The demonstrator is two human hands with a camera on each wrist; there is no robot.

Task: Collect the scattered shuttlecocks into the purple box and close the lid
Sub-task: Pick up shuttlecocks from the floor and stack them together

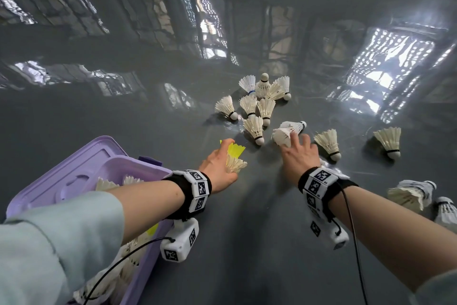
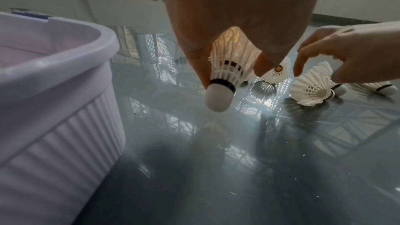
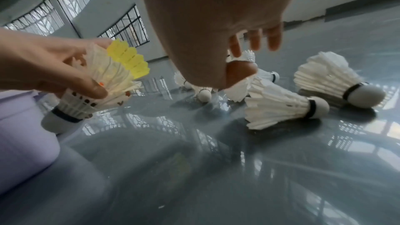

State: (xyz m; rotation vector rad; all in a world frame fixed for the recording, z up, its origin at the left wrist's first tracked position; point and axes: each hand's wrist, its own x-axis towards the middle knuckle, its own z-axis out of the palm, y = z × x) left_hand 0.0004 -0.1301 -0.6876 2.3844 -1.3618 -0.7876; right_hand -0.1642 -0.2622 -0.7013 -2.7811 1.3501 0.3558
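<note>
The purple box (image 1: pixel 153 168) stands at the lower left with its lid (image 1: pixel 94 151) open; several white shuttlecocks lie inside. My left hand (image 1: pixel 230 156) hovers just right of the box and grips a nested bundle of white shuttlecocks (image 2: pixel 225 74) with a yellow shuttlecock (image 3: pixel 127 59) among them. My right hand (image 1: pixel 294 141) reaches forward with spread fingers (image 3: pixel 255 40), and its thumb touches the feathers of a white shuttlecock (image 1: pixel 284 134) lying on the floor. More white shuttlecocks (image 1: pixel 257 107) lie clustered beyond both hands.
The floor (image 1: pixel 222 243) is glossy grey and mirrors barred windows. Loose shuttlecocks lie right of my right hand (image 1: pixel 329 142) (image 1: pixel 388 141), and a few more by my right forearm (image 1: pixel 410 193). The box's ribbed wall (image 2: pixel 65 109) stands close to my left hand.
</note>
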